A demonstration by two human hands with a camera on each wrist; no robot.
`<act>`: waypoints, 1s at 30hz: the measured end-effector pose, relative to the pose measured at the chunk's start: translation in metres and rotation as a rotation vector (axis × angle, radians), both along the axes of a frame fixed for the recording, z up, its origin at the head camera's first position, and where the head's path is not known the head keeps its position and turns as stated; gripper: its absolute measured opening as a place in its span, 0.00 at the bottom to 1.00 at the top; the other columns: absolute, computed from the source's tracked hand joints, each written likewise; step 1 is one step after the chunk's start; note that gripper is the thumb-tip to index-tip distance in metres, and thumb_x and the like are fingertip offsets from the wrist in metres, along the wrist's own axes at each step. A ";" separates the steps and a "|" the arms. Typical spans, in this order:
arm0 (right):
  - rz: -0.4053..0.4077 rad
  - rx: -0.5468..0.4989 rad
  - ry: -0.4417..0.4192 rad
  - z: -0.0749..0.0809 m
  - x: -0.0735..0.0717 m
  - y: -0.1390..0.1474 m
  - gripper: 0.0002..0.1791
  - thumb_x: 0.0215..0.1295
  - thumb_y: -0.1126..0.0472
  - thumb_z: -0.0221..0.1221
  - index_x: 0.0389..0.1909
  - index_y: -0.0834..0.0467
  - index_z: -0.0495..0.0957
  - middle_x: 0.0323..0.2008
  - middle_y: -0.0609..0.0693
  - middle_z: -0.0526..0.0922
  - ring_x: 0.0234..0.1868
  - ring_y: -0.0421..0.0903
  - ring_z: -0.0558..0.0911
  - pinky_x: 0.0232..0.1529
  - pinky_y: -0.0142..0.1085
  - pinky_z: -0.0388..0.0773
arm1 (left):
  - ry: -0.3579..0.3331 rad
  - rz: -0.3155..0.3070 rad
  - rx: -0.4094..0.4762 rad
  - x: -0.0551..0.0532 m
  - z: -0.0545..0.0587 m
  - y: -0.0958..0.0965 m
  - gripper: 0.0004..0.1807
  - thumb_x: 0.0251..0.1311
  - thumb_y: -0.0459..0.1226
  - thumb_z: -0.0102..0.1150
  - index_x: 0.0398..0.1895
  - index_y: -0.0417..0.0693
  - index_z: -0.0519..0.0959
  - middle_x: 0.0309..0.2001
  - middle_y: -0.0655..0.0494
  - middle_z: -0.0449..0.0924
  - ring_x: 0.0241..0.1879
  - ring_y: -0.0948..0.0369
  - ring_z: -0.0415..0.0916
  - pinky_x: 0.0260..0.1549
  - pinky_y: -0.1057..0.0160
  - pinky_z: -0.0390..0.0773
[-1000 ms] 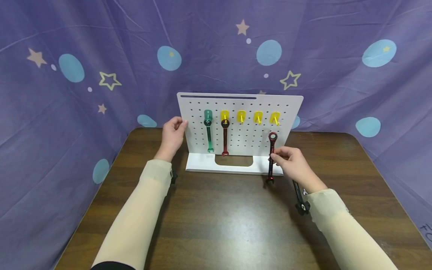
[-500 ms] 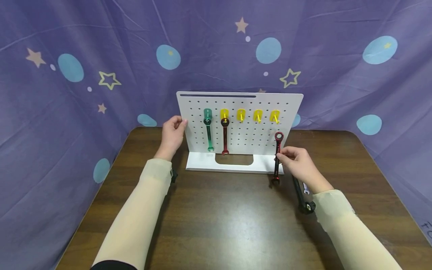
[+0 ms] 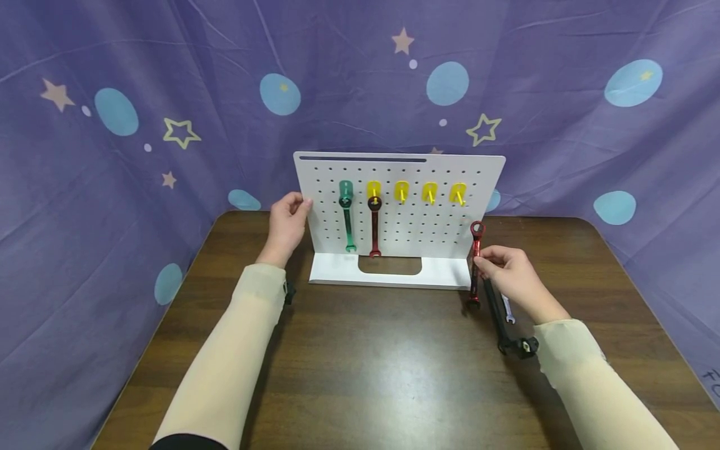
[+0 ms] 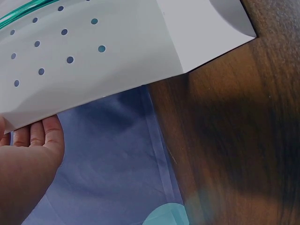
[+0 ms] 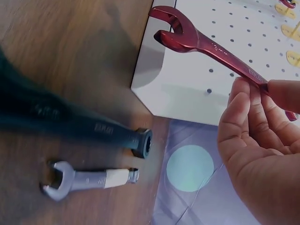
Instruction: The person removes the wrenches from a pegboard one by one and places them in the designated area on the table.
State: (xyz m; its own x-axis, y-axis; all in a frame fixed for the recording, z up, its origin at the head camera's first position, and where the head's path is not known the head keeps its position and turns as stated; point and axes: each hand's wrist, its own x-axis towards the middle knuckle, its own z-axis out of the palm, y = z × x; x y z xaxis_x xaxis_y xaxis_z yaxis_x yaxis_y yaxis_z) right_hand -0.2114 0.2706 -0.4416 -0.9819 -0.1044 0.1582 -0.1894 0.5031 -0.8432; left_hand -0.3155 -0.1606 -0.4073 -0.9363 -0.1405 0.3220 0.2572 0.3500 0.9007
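Note:
My left hand [image 3: 287, 228] grips the left edge of a white pegboard [image 3: 416, 228], thumb in front and fingers behind, as the left wrist view [image 4: 35, 154] shows. At the board's right edge my right hand [image 3: 517, 281] pinches a red combination wrench [image 3: 475, 269] by its middle. The wrench stands nearly upright, ring end up; its open end [image 5: 180, 33] faces the right wrist camera. A green wrench [image 3: 348, 228] hangs from a green hook [image 3: 345, 186]. Beside it another red wrench [image 3: 375, 231] hangs from a yellow hook [image 3: 374, 186].
Three yellow hooks [image 3: 430, 192] to the right hold nothing. On the wooden table [image 3: 382, 362], right of the board, lie a dark wrench [image 5: 98, 126] and a smaller silver wrench [image 5: 89, 179] with a pale label. A purple curtain [image 3: 360, 75] hangs behind.
My right hand has moved right with the red wrench, from in front of the board to its right edge. More of the silver wrench shows now. My left hand stays put.

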 end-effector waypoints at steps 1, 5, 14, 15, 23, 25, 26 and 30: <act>0.001 0.004 0.002 0.000 0.000 0.002 0.11 0.74 0.66 0.59 0.44 0.72 0.82 0.33 0.59 0.86 0.32 0.52 0.84 0.32 0.34 0.81 | 0.001 0.001 0.001 0.000 0.000 0.000 0.10 0.74 0.33 0.57 0.44 0.31 0.80 0.30 0.49 0.72 0.29 0.61 0.64 0.27 0.67 0.66; 0.003 0.013 0.005 -0.001 0.001 0.008 0.11 0.74 0.65 0.59 0.44 0.72 0.82 0.34 0.60 0.86 0.32 0.51 0.85 0.34 0.36 0.82 | -0.003 0.003 -0.001 0.000 0.000 0.000 0.10 0.74 0.33 0.57 0.44 0.31 0.80 0.30 0.49 0.72 0.29 0.61 0.64 0.27 0.67 0.66; -0.027 0.056 -0.020 -0.001 0.004 0.020 0.12 0.75 0.64 0.59 0.44 0.71 0.82 0.34 0.60 0.86 0.31 0.48 0.84 0.31 0.33 0.79 | -0.002 0.008 0.005 -0.002 0.000 0.000 0.09 0.73 0.33 0.58 0.43 0.31 0.80 0.29 0.49 0.73 0.28 0.61 0.64 0.26 0.67 0.66; -0.027 0.054 -0.023 -0.001 0.005 0.021 0.12 0.75 0.64 0.58 0.44 0.72 0.82 0.35 0.61 0.86 0.31 0.49 0.84 0.31 0.33 0.80 | -0.004 0.007 0.006 -0.002 -0.001 0.000 0.10 0.73 0.33 0.58 0.43 0.31 0.80 0.30 0.49 0.73 0.28 0.61 0.64 0.26 0.67 0.66; -0.044 0.089 -0.036 -0.006 0.007 0.032 0.13 0.75 0.63 0.58 0.44 0.71 0.82 0.32 0.57 0.85 0.32 0.47 0.82 0.30 0.31 0.78 | -0.017 0.007 -0.004 -0.001 0.000 0.001 0.10 0.74 0.33 0.57 0.44 0.32 0.80 0.32 0.48 0.73 0.30 0.60 0.65 0.28 0.67 0.67; -0.051 0.095 -0.047 -0.007 0.008 0.034 0.12 0.75 0.63 0.58 0.43 0.71 0.82 0.31 0.57 0.85 0.31 0.48 0.82 0.30 0.31 0.78 | -0.017 0.007 -0.007 -0.001 0.000 0.001 0.10 0.74 0.34 0.57 0.44 0.32 0.80 0.32 0.48 0.74 0.31 0.60 0.65 0.28 0.67 0.67; -0.052 0.094 -0.052 -0.008 0.008 0.034 0.12 0.75 0.63 0.58 0.43 0.71 0.81 0.30 0.57 0.85 0.31 0.48 0.82 0.30 0.32 0.78 | -0.017 0.006 -0.005 -0.001 0.000 0.001 0.10 0.74 0.33 0.57 0.44 0.32 0.80 0.32 0.48 0.74 0.31 0.60 0.65 0.28 0.66 0.67; -0.046 0.085 -0.069 -0.010 0.009 0.037 0.13 0.75 0.63 0.58 0.43 0.71 0.81 0.31 0.58 0.85 0.31 0.50 0.82 0.30 0.33 0.78 | -0.015 0.009 -0.002 -0.001 0.000 0.001 0.10 0.74 0.33 0.57 0.44 0.31 0.80 0.32 0.48 0.74 0.31 0.60 0.66 0.29 0.67 0.68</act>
